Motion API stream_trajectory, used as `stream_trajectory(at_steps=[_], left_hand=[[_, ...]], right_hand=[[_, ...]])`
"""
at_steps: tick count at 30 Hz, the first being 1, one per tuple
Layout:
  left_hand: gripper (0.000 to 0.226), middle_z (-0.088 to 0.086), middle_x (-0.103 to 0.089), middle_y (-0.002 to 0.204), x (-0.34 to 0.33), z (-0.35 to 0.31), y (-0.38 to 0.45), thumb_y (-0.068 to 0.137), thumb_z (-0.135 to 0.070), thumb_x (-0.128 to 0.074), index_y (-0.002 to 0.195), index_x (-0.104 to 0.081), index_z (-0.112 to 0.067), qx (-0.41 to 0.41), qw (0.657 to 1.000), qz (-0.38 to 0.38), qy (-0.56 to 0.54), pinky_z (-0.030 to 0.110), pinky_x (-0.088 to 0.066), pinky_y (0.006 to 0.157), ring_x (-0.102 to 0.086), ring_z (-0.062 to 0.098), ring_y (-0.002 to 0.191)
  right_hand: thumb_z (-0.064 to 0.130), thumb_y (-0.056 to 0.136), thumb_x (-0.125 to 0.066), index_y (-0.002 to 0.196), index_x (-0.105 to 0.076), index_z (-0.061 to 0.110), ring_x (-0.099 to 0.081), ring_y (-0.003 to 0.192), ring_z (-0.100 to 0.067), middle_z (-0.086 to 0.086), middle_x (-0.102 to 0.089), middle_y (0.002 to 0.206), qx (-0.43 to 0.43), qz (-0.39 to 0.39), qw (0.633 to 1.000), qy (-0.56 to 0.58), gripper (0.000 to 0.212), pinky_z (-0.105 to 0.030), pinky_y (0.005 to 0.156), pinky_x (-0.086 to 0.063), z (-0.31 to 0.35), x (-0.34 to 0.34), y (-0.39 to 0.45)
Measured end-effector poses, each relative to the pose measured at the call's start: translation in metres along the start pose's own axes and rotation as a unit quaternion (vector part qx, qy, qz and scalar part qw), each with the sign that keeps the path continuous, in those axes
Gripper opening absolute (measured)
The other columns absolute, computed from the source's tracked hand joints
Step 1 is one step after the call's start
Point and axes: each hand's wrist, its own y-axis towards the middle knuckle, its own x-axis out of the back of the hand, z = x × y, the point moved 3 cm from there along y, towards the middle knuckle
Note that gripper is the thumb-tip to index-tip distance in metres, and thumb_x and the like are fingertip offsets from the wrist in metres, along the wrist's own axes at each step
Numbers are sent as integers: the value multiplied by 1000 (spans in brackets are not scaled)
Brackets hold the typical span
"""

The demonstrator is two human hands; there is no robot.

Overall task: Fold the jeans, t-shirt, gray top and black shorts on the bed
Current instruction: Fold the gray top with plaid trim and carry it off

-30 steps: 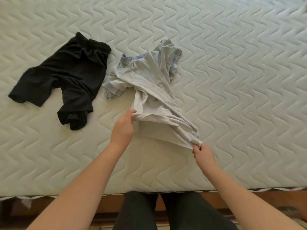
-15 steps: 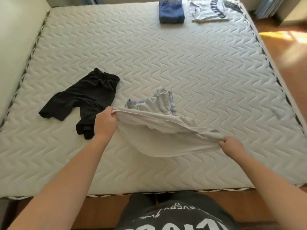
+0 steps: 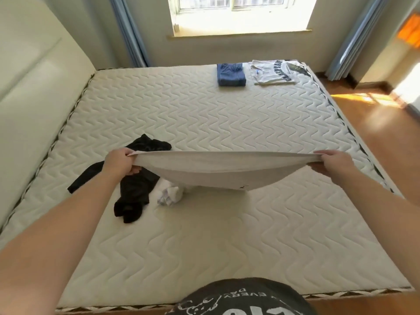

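1. Headboard (image 3: 34, 92): one, padded and pale, along the left edge of the bed (image 3: 204, 123).
2. Black shorts (image 3: 134, 185): one pair, unfolded and crumpled on the mattress at near left. The waistband end points toward the far side, the leg ends toward the near edge; the long axis runs near to far, slightly slanted.
3. Left hand (image 3: 119, 164): fingers curled round the left end of the gray top (image 3: 218, 172), thumb on top. It is raised over the shorts.
4. Gray top: one, held above the mattress between both hands. The gripped edge is pulled taut and its long axis runs left to right; the cloth below sags in a curve. A bunched part with blue checked trim hangs down to the mattress just right of the shorts.
5. Right hand (image 3: 334, 165): fingers pinched on the right end of the gray top.
6. Jeans (image 3: 231, 75): one pair, folded into a compact block at the far side.
7. T-shirt (image 3: 275, 72): one, white with dark lettering, folded flat just right of the jeans, near the far right corner.
8. Window (image 3: 241, 12): one, beyond the bed.
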Motion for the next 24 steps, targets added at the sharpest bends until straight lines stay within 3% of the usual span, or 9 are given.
stream_trajectory(at_steps=[2,5,8,10,12,15,18,20,24], left_hand=[[17,12,-66,91,20,-30,9,98,-4,-53,112,-62,-11,17,990,-6,-142,22,-57,46,-70,16,57],[28,23,-60,112,50,-79,28,98,2,-54,125,-58,4,-12,970,5,-244,17,-55,48,-68,27,76],[22,20,-68,96,83,-120,39,97,-4,-58,118,-59,3,-23,947,11,-319,17,-54,47,-69,14,52],[11,9,-72,68,98,-137,43,96,-6,-62,105,-60,-1,-27,939,27,-341,17,-54,48,-68,9,49],[5,2,-69,54,106,-145,49,95,-6,-63,91,-60,-5,-22,935,36,-351,18,-55,48,-68,9,48],[10,7,-70,57,107,-153,61,93,0,-62,85,-59,-6,2,929,38,-367,19,-56,49,-68,11,47],[11,15,-66,78,99,-166,73,94,5,-59,86,-60,-3,12,927,40,-374,17,-54,46,-68,11,47],[12,16,-66,76,94,-178,83,94,7,-57,86,-59,-2,11,921,38,-388,17,-54,47,-68,12,46],[16,10,-67,67,94,-209,102,94,9,-57,83,-59,-2,-36,917,29,-396,15,-56,56,-67,9,48]], right_hand=[[-11,93,-39,102,-68,4,-69,54,-17,-18,-63,97,19,-15,997,74,34,-19,47,-54,44,-5,5],[-9,94,-45,84,-68,14,-68,71,-18,-12,-65,104,54,-47,985,159,33,-18,52,-55,111,-8,10],[-2,95,-53,95,-66,12,-69,63,-11,-9,-67,99,94,-55,962,251,19,-17,58,-56,159,-8,11],[1,96,-56,101,-64,10,-68,53,-8,-5,-68,84,118,-45,954,272,13,-16,56,-55,175,-10,11],[3,96,-58,96,-65,9,-68,53,-10,-1,-71,69,128,-38,953,271,10,-16,55,-55,182,-12,12],[1,93,-60,100,-67,6,-69,62,-16,-9,-69,84,113,-33,965,236,11,-18,58,-58,184,-18,26],[-3,95,-55,84,-64,12,-65,46,-8,-9,-63,84,82,-23,973,215,21,-14,52,-55,189,-26,45],[-4,96,-53,81,-62,14,-65,48,-8,-8,-62,86,59,-10,973,224,24,-14,52,-54,199,-32,59],[1,100,-44,79,-50,19,-56,73,-9,-9,-56,96,54,51,966,246,28,-23,80,-55,237,-33,78]])
